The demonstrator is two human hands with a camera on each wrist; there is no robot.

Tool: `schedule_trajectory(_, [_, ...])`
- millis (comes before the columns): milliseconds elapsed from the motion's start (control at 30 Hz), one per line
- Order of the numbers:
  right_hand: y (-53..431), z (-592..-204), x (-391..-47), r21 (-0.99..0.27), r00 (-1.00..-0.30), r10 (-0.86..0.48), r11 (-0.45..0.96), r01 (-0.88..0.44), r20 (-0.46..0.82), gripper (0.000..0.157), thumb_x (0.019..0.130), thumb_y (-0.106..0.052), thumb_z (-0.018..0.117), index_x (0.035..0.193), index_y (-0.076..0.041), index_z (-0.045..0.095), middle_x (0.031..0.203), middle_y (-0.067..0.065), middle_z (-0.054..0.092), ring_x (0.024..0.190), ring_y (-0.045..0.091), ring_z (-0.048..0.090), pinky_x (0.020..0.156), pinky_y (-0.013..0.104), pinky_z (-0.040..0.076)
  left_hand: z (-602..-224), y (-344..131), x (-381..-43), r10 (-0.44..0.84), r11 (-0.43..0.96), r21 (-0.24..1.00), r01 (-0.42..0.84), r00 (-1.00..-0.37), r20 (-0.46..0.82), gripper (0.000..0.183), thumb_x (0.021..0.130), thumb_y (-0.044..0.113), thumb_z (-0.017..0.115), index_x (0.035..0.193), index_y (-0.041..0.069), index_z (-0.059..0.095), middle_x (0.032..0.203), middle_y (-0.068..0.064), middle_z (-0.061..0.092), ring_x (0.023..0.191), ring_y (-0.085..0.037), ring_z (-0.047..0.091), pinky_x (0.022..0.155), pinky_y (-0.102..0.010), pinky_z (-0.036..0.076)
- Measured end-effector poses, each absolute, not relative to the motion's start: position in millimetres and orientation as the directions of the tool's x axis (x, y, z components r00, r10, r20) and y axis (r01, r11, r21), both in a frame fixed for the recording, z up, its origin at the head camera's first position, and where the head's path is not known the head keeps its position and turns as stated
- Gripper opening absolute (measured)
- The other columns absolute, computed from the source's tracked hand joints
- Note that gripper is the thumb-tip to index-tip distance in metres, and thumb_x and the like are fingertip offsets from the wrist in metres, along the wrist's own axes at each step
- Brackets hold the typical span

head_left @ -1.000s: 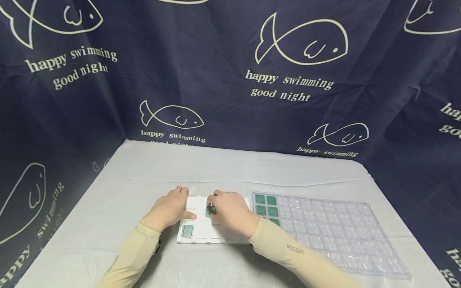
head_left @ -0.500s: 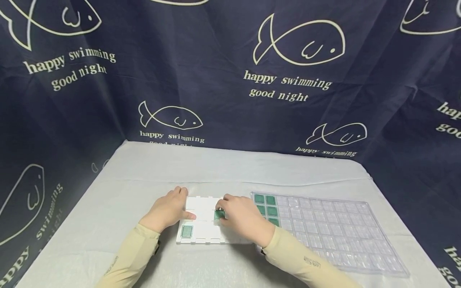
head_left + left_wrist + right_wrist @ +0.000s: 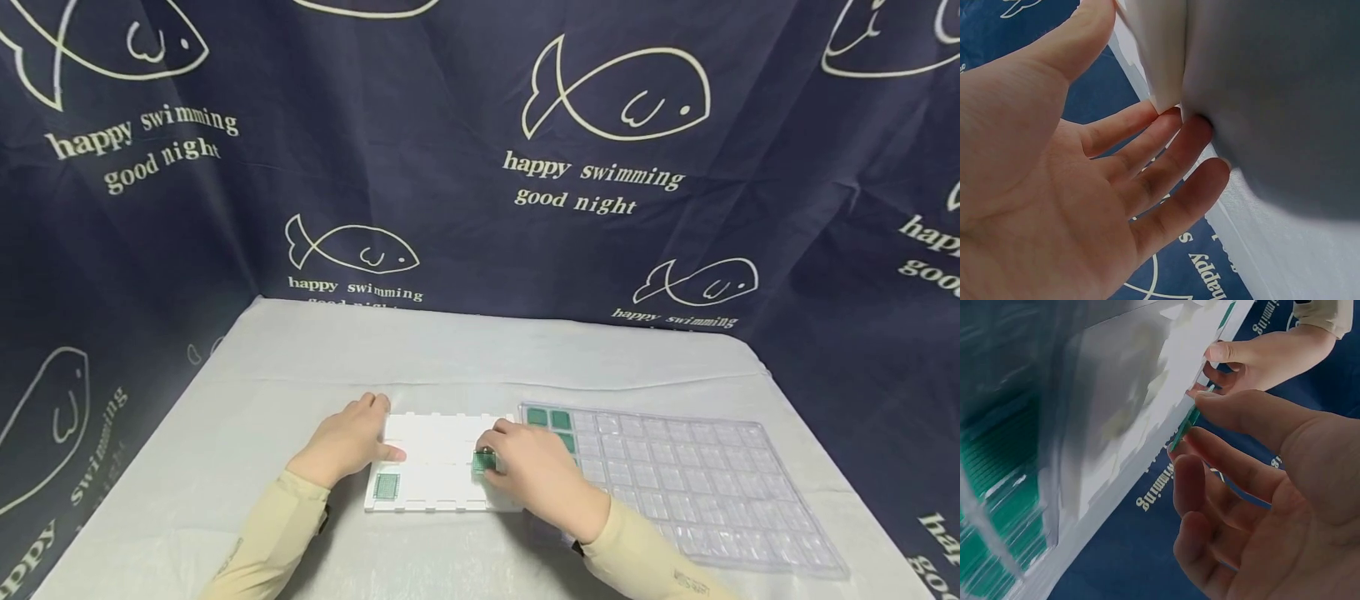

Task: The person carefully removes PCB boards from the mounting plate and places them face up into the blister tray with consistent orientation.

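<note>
A white plastic board [image 3: 427, 492] with notched edges lies on the table. My left hand [image 3: 345, 442] holds its left side, thumb on the top face and fingers along the edge; in the left wrist view those fingers [image 3: 1179, 150] touch the edge. Between thumb and index finger my right hand [image 3: 536, 471] pinches a small green perforated circuit board [image 3: 483, 462], above the white board's right part. In the right wrist view this green piece [image 3: 1188, 422] appears edge-on and tilted. Another green circuit board [image 3: 386, 487] lies on the white board's front left corner.
To the right, a clear plastic compartment tray [image 3: 720, 479] stands beside the white board. Several green circuit boards [image 3: 560, 419] sit in its left columns, partly hidden by my right hand. A dark curtain [image 3: 465, 167] with fish prints hangs behind the table [image 3: 450, 358].
My right hand has moved right across the white board, carrying the pinched green circuit board from the middle to the right part. The left hand stays in place on the board.
</note>
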State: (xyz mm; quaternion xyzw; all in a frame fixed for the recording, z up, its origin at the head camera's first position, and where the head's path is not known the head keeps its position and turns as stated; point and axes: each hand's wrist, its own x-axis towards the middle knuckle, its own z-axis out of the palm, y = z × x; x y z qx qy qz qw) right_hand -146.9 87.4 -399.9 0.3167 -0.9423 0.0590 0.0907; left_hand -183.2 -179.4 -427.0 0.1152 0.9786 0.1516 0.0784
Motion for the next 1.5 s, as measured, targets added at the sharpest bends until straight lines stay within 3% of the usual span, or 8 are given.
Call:
schedule_trajectory(600, [131.0, -405.1, -130.5, -0.105, -0.855, -0.481, 0.856, -0.506, 0.194, 0.030, 0.074, -0.021, 0.090, 0.099, -0.017, 0.075, 0.095, -0.005, 0.071, 0.078, 0.013, 0.070, 0.068, 0.029, 0.057, -423.1, -180.3, -180.9, 0.277, 0.921, 0.311, 0.235, -0.956, -0.099, 0.071, 0.077, 0.044, 0.085, 0.125, 0.000, 0.055, 0.114, -0.012, 0.062, 0.095, -0.026, 0.061, 0.080, -0.049, 0.054])
schedule_trajectory(1000, [152.2, -418.6, -109.8, -0.123, -0.873, -0.469, 0.866, -0.485, 0.134, 0.033, 0.073, -0.027, 0.090, 0.101, -0.018, 0.075, 0.094, -0.008, 0.071, 0.076, 0.010, 0.070, 0.066, 0.030, 0.058, -423.0, -180.2, -180.4, 0.277, 0.921, 0.310, 0.235, -0.956, -0.101, 0.074, 0.077, 0.046, 0.084, 0.128, -0.001, 0.055, 0.119, -0.013, 0.063, 0.100, -0.029, 0.063, 0.083, -0.051, 0.055])
schedule_trajectory(1367, [160.5, -424.0, -98.1, -0.123, -0.879, -0.463, 0.871, -0.475, 0.118, 0.031, 0.074, -0.031, 0.089, 0.101, -0.024, 0.074, 0.089, -0.015, 0.064, 0.070, 0.000, 0.059, 0.059, 0.026, 0.049, -424.8, -180.3, -182.0, 0.273, 0.924, 0.302, 0.233, -0.957, -0.098, 0.072, 0.079, 0.045, 0.083, 0.128, 0.000, 0.055, 0.121, -0.014, 0.062, 0.102, -0.030, 0.063, 0.084, -0.052, 0.055])
schedule_trajectory(1500, [161.1, -426.3, -96.2, -0.143, -0.882, -0.463, 0.870, -0.471, 0.088, 0.031, 0.075, -0.032, 0.089, 0.102, -0.026, 0.074, 0.091, -0.015, 0.065, 0.073, 0.005, 0.064, 0.060, 0.029, 0.052, -424.1, -179.9, -181.2, 0.277, 0.922, 0.306, 0.236, -0.956, -0.098, 0.072, 0.078, 0.045, 0.084, 0.127, 0.000, 0.056, 0.119, -0.013, 0.063, 0.099, -0.029, 0.063, 0.082, -0.050, 0.055])
